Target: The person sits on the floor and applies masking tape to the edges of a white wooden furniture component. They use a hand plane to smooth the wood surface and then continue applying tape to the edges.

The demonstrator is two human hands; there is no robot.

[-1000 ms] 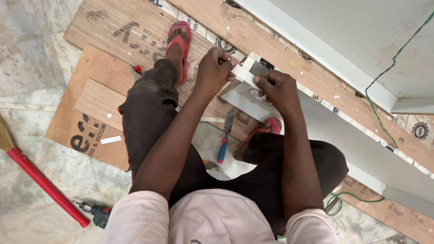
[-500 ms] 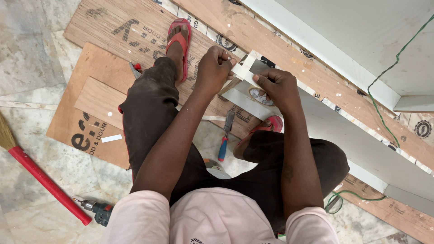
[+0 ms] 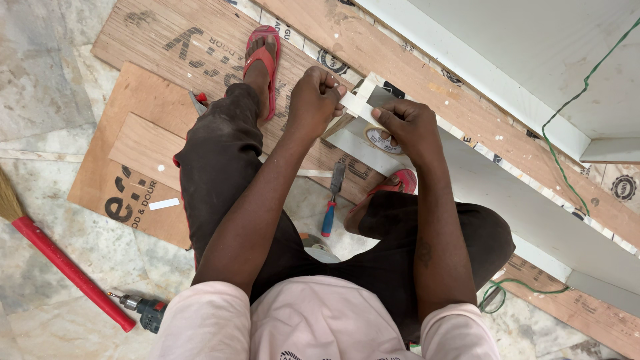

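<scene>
I sit on the floor with my knees up. My left hand (image 3: pixel 313 100) pinches the free end of a pale strip of tape (image 3: pixel 356 105). My right hand (image 3: pixel 408 128) grips the roll of tape (image 3: pixel 377 138), thumb pressed on the strip. The strip is stretched between both hands over the corner of a white laminated board (image 3: pixel 363 148). My feet in red sandals (image 3: pixel 261 60) rest on plywood.
Plywood sheets (image 3: pixel 137 157) lie on the marble floor. A blue-handled chisel (image 3: pixel 331 203) lies between my legs. A red-handled broom (image 3: pixel 63 263) and a cordless drill (image 3: pixel 143 310) lie at the left. A long white panel (image 3: pixel 533 200) and a green wire (image 3: pixel 567 107) run on the right.
My hands have drawn slightly apart, pulling a short length of tape from the roll. My body and feet stay where they were.
</scene>
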